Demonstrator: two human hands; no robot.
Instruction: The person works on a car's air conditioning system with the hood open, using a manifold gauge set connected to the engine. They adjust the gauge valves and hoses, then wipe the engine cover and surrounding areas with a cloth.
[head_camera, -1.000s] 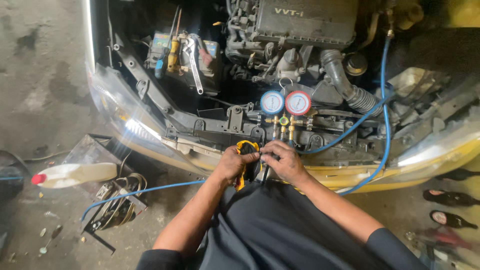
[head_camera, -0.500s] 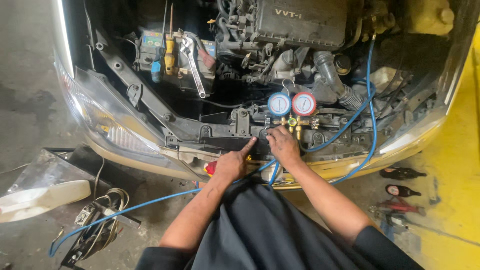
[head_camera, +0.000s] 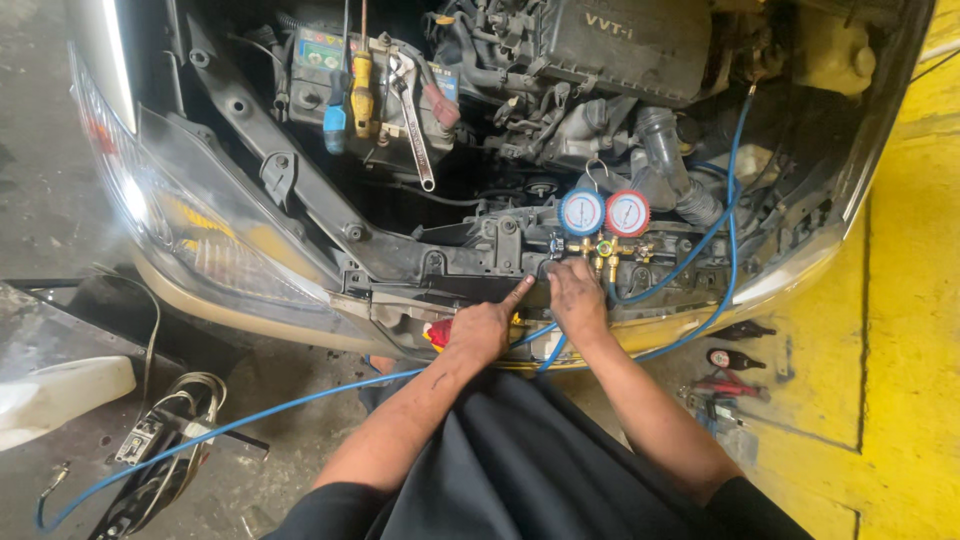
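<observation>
A gauge set (head_camera: 604, 214) — one blue dial and one red dial above a brass valve block — is hung at the front edge of the open engine bay, on the black crossbar (head_camera: 470, 262) that runs across the car's nose. The right hand (head_camera: 577, 297) is laid just below the brass valves, fingers stretched up toward them and touching the fittings; whether anything is pinched between the fingertips cannot be told. The left hand (head_camera: 482, 327) is rested just beside it on the front edge of the car, forefinger pointed up at the crossbar, the other fingers curled loosely over a red and yellow object (head_camera: 440, 332) that is mostly hidden beneath the palm.

A blue hose (head_camera: 729, 190) is looped from the valves up the right side of the bay, and another length of blue hose (head_camera: 250, 415) is trailed from under the hands across the floor to the lower left corner. Deeper in the bay, a battery (head_camera: 325, 60) is seen at the back left, with a yellow-handled screwdriver (head_camera: 361, 85), a blue-handled one (head_camera: 335, 118) and a wrench (head_camera: 413, 125) laid on it. The engine cover (head_camera: 620, 40) is placed at the back centre. On the floor to the right, small red-handled tools (head_camera: 728, 372) are scattered near the yellow paint — to the left, a white container (head_camera: 60, 395) and a coil of cable (head_camera: 165, 440) are lying.
</observation>
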